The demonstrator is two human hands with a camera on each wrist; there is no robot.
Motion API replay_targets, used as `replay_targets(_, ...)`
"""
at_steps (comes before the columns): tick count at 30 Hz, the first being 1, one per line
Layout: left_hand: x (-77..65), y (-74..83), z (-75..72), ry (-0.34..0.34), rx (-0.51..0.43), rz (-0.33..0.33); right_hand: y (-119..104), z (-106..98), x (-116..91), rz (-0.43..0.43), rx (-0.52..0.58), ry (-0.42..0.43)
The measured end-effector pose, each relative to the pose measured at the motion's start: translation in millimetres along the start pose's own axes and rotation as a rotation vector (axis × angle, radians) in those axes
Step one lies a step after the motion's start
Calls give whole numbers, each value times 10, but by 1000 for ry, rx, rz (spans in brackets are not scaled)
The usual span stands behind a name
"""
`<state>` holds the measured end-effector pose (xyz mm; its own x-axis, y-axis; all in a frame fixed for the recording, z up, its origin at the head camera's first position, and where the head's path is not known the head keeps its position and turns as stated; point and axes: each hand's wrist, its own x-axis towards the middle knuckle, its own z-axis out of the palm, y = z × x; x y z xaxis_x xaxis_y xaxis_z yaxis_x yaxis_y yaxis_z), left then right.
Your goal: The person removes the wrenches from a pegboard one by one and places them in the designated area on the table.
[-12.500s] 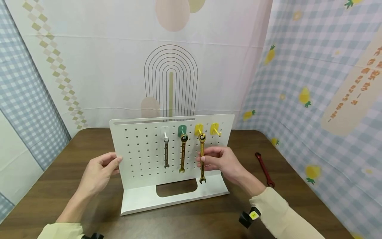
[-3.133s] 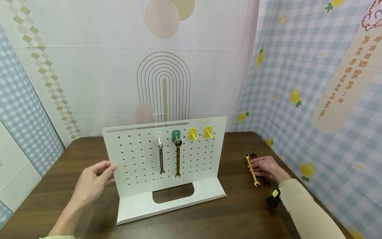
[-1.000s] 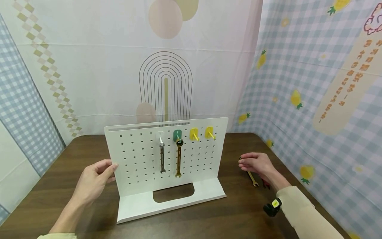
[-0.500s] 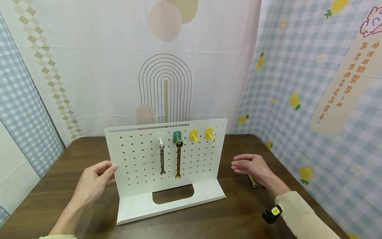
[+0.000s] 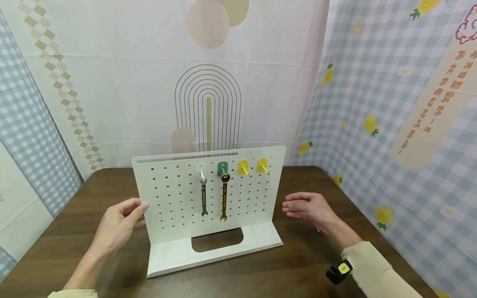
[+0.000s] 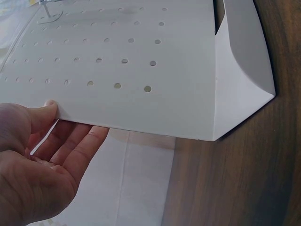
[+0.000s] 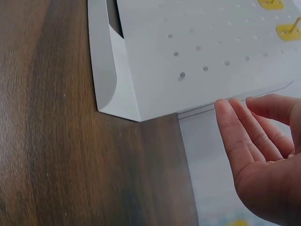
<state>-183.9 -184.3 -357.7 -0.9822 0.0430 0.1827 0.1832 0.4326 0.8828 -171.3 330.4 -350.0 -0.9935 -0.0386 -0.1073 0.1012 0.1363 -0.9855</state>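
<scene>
A white pegboard stand [image 5: 171, 246] stands on the table. My left hand [image 5: 121, 225] pinches its left edge, thumb on the front face and fingers behind, as the left wrist view [image 6: 42, 165] shows. My right hand [image 5: 311, 209] is beside the right edge, fingers extended and holding nothing; in the right wrist view a small gap seems to part the fingertips from the board. A silver wrench [image 5: 203, 198] hangs from the white hook [image 5: 201, 170], and a dark gold wrench [image 5: 224, 198] from the green hook [image 5: 222, 168]. Two yellow hooks [image 5: 243, 167] bear nothing.
Only the end of a bright gold wrench [image 5: 318, 230] shows on the table beneath my right hand. The brown wooden table [image 5: 257, 273] extends around the stand. Patterned curtains [image 5: 376, 82] enclose it at the back and sides.
Earlier my right hand held the bright gold wrench at a yellow hook, then laid it beside the red wrench. It has since moved left towards the board, hiding the red wrench. My left hand stays put.
</scene>
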Motion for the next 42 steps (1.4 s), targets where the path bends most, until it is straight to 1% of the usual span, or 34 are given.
replay_targets(5,3,11,3,4,-9,10,-31,46,-21,-12,21,-25)
replay_targets(23,0,2,0,0,-16,1,-106,216,-4,-24,63,-85)
replay_targets(29,3,3,0,-2,-19,-2,-141,270,-18,-20,68,-100)
replay_targets(37,1,5,-3,-4,-6,-11,-174,371,-28,-44,50,-142)
replay_targets(42,0,4,-3,-3,-4,-9,-196,435,-24,-33,54,-147)
